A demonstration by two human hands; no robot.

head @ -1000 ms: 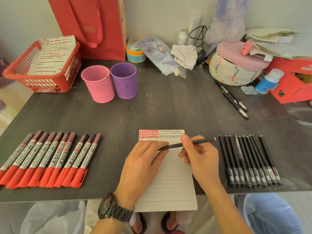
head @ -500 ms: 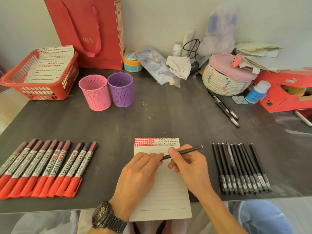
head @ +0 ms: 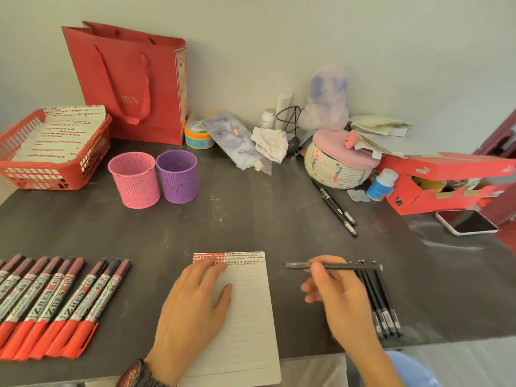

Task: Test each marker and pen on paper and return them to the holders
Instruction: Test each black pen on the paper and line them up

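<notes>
On the notepad [head: 248, 317]: left hand [head: 192, 311] lying flat, fingers loose, holding zilch
Right hand [head: 340, 297]: pinching a black pen [head: 351, 266] sideways over the pen row [head: 386, 308]
Red markers [head: 55, 305]: lined up at left
Holders: pink cup [head: 135, 180] and purple cup [head: 177, 177], touching, further back

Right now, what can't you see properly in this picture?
All in the head view:
- The right hand covers many of the pens, so they can't be counted.
- The markers are cut off by the left edge.
- The pink holder and purple holder: walls hide their bottoms.
- The scribbles on the paper are too small to read.
- The held pen is blurred.
</notes>
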